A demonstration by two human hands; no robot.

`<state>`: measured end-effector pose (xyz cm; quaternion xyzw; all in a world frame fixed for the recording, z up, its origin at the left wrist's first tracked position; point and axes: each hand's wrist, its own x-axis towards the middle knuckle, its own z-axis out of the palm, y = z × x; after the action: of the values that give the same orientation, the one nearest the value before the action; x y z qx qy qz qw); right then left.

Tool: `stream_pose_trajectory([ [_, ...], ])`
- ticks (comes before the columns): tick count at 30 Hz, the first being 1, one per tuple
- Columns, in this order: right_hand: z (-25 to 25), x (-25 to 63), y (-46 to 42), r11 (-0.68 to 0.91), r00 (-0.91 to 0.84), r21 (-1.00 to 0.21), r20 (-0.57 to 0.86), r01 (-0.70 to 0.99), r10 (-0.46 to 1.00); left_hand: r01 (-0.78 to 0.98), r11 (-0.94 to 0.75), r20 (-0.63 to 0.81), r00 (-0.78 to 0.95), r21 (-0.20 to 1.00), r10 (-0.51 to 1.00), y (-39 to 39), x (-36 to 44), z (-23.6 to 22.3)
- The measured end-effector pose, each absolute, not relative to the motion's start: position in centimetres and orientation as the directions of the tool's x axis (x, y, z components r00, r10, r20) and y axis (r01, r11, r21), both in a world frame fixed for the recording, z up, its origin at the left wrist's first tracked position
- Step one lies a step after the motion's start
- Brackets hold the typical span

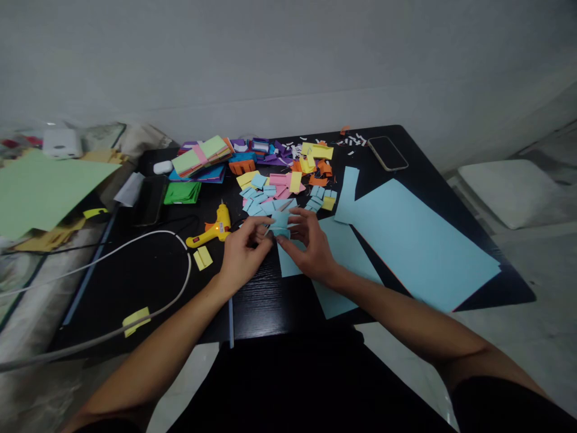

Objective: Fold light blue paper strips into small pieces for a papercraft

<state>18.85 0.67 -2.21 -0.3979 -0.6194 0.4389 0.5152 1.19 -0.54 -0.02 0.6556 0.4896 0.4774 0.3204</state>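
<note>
Between my two hands is a small folded piece of light blue paper, raised a little above the black table. My left hand pinches its left edge with thumb and fingers. On the opposite edge, my right hand grips it the same way. Several small folded blue paper pieces lie just beyond my fingers. Under my right hand and wrist are blue paper sheets. A yellow glue gun rests on its side left of my left hand, with a small yellow folded paper near its handle.
Large blue sheets cover the table's right side, near a phone. Pink, orange, yellow and purple paper pieces are heaped at the back. A stack of coloured paper stands back left. A white cable loops across the left.
</note>
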Motion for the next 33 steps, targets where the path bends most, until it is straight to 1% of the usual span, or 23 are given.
stream_pose_trajectory([
  [6, -2.4, 18.6, 1.1, 0.079, -0.185, -0.988, 0.103, -0.135, 0.977, 0.340, -0.305, 0.294, 0.085, 0.889, 0.952, -0.6, 1.3, -0.1],
  [11, -2.1, 18.5, 1.4, -0.107, -0.229, -0.937, -0.030, -0.334, 0.973, 0.390, -0.345, 0.342, 0.080, 0.854, 0.936, -0.7, 1.4, -0.2],
  [15, -1.5, 18.7, 1.6, -0.213, -0.258, -0.903, -0.119, -0.374, 0.959, 0.392, -0.453, 0.420, 0.171, 0.801, 0.891, -0.7, 1.3, 0.0],
  [17, -1.2, 18.9, 1.6, -0.258, -0.276, -0.883, -0.155, -0.391, 0.949, 0.383, -0.478, 0.429, 0.212, 0.790, 0.878, -0.7, 1.1, 0.2],
  [19, -1.0, 19.0, 1.7, -0.325, -0.317, -0.846, -0.199, -0.421, 0.927, 0.362, -0.477, 0.415, 0.238, 0.801, 0.878, -0.7, 1.0, 0.3],
  [22, -0.9, 19.1, 1.8, -0.456, -0.399, -0.761, -0.281, -0.462, 0.873, 0.324, -0.453, 0.389, 0.244, 0.831, 0.888, -0.7, 0.8, 0.5],
  [24, -0.9, 19.1, 2.0, -0.504, -0.425, -0.723, -0.314, -0.472, 0.849, 0.311, -0.439, 0.373, 0.250, 0.843, 0.893, -0.7, 0.7, 0.7],
  [27, -1.1, 19.1, 2.1, -0.495, -0.416, -0.734, -0.312, -0.465, 0.854, 0.324, -0.429, 0.350, 0.277, 0.843, 0.895, -0.7, 0.8, 0.8],
  [29, -1.4, 19.1, 2.1, -0.450, -0.394, -0.778, -0.285, -0.438, 0.874, 0.369, -0.437, 0.351, 0.279, 0.820, 0.894, -0.7, 1.0, 0.8],
  [31, -1.7, 19.1, 2.0, -0.357, -0.356, -0.856, -0.223, -0.373, 0.908, 0.435, -0.455, 0.372, 0.266, 0.777, 0.889, -0.7, 1.2, 0.6],
  [33, -2.1, 19.0, 1.7, -0.201, -0.291, -0.936, -0.114, -0.289, 0.950, 0.505, -0.457, 0.400, 0.224, 0.732, 0.888, -0.7, 1.5, 0.4],
])
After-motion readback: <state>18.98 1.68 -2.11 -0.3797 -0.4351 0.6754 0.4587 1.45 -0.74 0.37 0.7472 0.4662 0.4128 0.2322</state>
